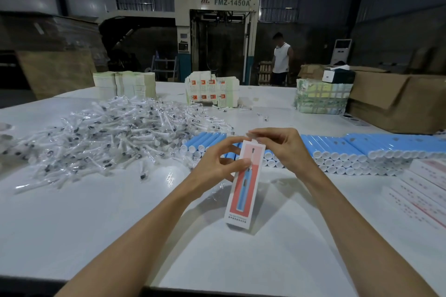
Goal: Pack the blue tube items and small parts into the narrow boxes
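Observation:
A narrow white box point(242, 190) with a red panel and a blue toothbrush picture stands tilted above the table. My left hand point(218, 164) grips its upper left side, thumb on the front. At the box's top end, my right hand point(281, 146) pinches a small clear-wrapped part or the flap; which one I cannot tell. Behind the hands, blue tubes point(337, 149) with white caps lie stacked in rows. A heap of small white parts in clear wrappers point(115, 137) covers the table to the left.
Finished narrow boxes point(424, 190) lie at the right edge. Stacks of flat box blanks point(212, 91), paper stacks point(124, 84), a wrapped bundle point(322, 99) and brown cartons point(395, 101) line the far side. A person point(281, 60) stands beyond the table by a large machine point(217, 34).

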Motion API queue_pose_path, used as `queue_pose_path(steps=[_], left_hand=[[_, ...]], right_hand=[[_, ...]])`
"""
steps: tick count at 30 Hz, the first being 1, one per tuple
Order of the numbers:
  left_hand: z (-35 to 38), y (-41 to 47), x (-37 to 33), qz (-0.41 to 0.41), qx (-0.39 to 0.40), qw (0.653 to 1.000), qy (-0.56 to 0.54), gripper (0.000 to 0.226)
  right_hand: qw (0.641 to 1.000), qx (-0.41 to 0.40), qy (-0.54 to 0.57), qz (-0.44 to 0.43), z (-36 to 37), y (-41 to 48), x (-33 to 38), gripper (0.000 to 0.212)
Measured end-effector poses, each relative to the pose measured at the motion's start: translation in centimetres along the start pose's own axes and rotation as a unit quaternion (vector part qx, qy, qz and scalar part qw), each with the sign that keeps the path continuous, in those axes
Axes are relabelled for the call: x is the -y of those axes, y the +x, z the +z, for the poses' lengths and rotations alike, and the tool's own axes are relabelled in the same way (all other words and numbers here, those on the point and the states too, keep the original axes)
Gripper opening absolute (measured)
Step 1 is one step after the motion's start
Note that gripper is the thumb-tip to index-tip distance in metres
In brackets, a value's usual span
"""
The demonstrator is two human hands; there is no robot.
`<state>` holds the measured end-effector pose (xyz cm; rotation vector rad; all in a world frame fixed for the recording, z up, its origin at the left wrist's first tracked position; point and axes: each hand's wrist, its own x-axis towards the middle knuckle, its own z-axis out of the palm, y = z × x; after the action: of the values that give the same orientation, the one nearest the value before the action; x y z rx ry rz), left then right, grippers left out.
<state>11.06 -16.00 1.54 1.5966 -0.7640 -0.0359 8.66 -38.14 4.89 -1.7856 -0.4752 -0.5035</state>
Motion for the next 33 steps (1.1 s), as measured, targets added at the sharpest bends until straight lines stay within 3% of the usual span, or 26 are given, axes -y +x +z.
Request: queue_pose_path(steps=[5,10,18,33], left_hand=[[0.1,-0.1,0.0,0.015,-0.007,1.000,-0.011,0.050],[0.3,0.2,-0.1,0.020,-0.027,0.999,-0.006,0.050],[0.8,0.3,-0.1,0.021,-0.041,0.999,0.000,0.046],[0.9,0.1,0.1,0.017,-0.035,0.999,-0.012,0.060]], right_hand=[[1.000,0.007,-0.020,0.001,-0.1,-0.1,-0.1,0.024],[0.994,-0.040,0.090,0.057,0.5,0.0,0.3,0.040],[0.978,-0.041,0.161,0.127,0.5,0.6,-0.3,0.016],[0.983,-0.095,0.095,0.123,1.2,0.5,-0.3,0.012]])
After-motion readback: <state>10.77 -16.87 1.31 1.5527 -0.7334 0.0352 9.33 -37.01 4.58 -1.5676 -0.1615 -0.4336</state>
